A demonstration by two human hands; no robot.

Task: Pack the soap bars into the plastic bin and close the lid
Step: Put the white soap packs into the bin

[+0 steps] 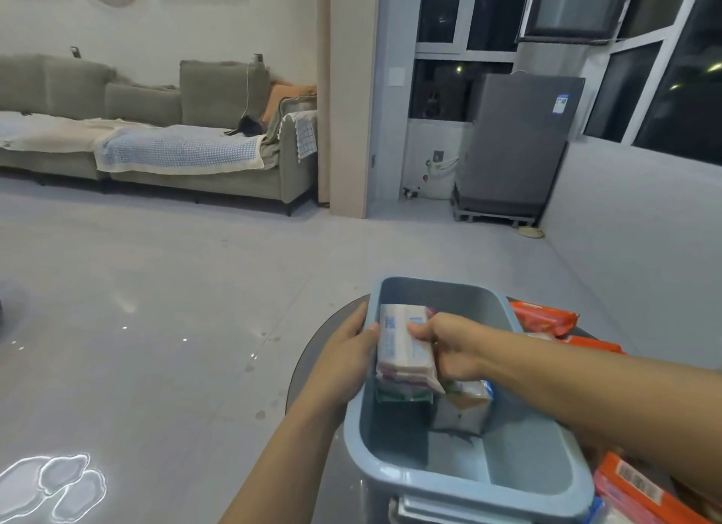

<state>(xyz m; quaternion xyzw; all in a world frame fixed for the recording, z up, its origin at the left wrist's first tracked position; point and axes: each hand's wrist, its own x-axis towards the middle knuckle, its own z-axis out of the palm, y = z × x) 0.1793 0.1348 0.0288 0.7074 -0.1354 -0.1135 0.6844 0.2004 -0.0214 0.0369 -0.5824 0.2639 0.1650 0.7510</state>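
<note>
A blue plastic bin [465, 502] stands open on a dark round table, low and right of centre. My right hand [445, 348] reaches in from the right, shut on a pale pink-and-white soap pack [402, 348] held upright inside the bin near its left wall. My left hand [344, 355] grips the bin's left rim, thumb touching the pack. Under the held pack lie other packs, one green-edged [398, 394] and one orange and blue [470, 394]. Orange soap packs [543, 316] lie on the table right of the bin. The lid is hidden or out of frame.
More orange packs [637, 492] sit at the bottom right by my right forearm. The round table [316, 351] ends just left of the bin. Beyond it are a grey tiled floor, a green sofa [156, 144] and a grey appliance [515, 148].
</note>
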